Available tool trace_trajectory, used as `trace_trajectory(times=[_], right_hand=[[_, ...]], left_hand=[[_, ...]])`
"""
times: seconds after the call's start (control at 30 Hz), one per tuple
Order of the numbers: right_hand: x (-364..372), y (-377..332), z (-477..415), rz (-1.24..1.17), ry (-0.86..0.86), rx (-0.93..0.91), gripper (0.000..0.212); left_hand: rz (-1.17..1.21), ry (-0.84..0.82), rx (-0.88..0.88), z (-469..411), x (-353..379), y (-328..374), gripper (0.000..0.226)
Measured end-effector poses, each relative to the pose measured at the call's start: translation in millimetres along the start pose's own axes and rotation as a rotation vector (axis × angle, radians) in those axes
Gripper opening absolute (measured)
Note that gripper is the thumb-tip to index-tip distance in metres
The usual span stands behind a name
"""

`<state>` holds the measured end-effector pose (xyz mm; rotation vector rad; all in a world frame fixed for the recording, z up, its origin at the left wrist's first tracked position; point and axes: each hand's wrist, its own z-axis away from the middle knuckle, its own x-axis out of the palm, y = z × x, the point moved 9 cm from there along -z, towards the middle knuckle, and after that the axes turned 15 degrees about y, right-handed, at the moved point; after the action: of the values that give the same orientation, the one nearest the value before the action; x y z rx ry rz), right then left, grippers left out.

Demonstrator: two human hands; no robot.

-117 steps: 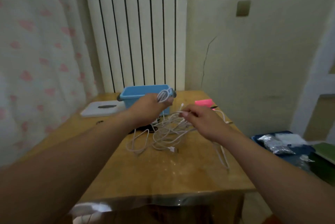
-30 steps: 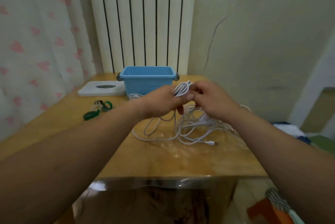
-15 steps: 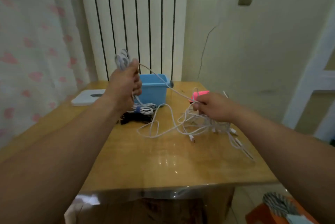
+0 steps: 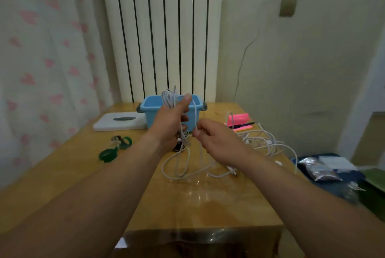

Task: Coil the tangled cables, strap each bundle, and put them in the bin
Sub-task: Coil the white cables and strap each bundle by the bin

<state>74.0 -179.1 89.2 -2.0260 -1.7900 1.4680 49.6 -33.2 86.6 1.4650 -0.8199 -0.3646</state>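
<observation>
Left forearm (image 4: pixel 104 184) and right forearm (image 4: pixel 291 191) both stretch toward the blue bin (image 4: pixel 150 109). Left hand (image 4: pixel 169 121) is up right in front of the bin, fingers curled round a white cable coil (image 4: pixel 169 99), thumb sticking up. Right hand (image 4: pixel 217 142) sits lower, nearer than the bin's right end, thumb and forefinger pinching one strand (image 4: pixel 195 116).

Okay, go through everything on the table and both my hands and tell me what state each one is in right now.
white cable: partly coiled, unstrapped, tail on the table.
left hand: grips the white cable's coiled loops.
right hand: pinches its trailing strand.
loose cables: tangled on the table.
green straps: lying unused.
blue bin: upright, open, contents hidden.
white lid: off, flat beside the bin.
</observation>
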Motion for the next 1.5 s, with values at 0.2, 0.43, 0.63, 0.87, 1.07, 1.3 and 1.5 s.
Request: trace_trajectory(times=[0.2,0.43,0.63,0.87,1.07,1.3,1.5], right_hand=[[11.4,0.2,1.2,0.131,0.027,-0.011,0.031],[8.5,15.7,4.0,0.190,0.069,-0.059,0.023],[-7.8,63.5,19.5,0.192,-0.051,0.043,0.028],[-30.7,54.1,3.2,0.183,0.080,0.021,0.028],[-38.5,26.5,-6.9,0.107,0.020,-0.015,0.017],[-22.0,20.3,-0.6,0.146,-0.103,0.071,0.018],[-9.5,10.6,-4.4,0.422,-0.217,-0.090,0.028]], left_hand=[[-0.049,-0.270,0.043,29.2,24.9,-9.4,0.041],[0.053,-0.019,-0.111,11.9,-1.1,-26.6,0.054],[0.275,0.082,-0.204,-7.3,-30.2,-1.7,0.041],[-0.802,-0.276,0.455,27.3,10.3,6.7,0.038],[-0.946,-0.576,0.386,47.2,27.9,-20.7,0.020],[-0.844,-0.543,0.301,51.2,26.2,-29.0,0.019],[-0.650,-0.574,0.100,49.6,19.8,-32.5,0.009]])
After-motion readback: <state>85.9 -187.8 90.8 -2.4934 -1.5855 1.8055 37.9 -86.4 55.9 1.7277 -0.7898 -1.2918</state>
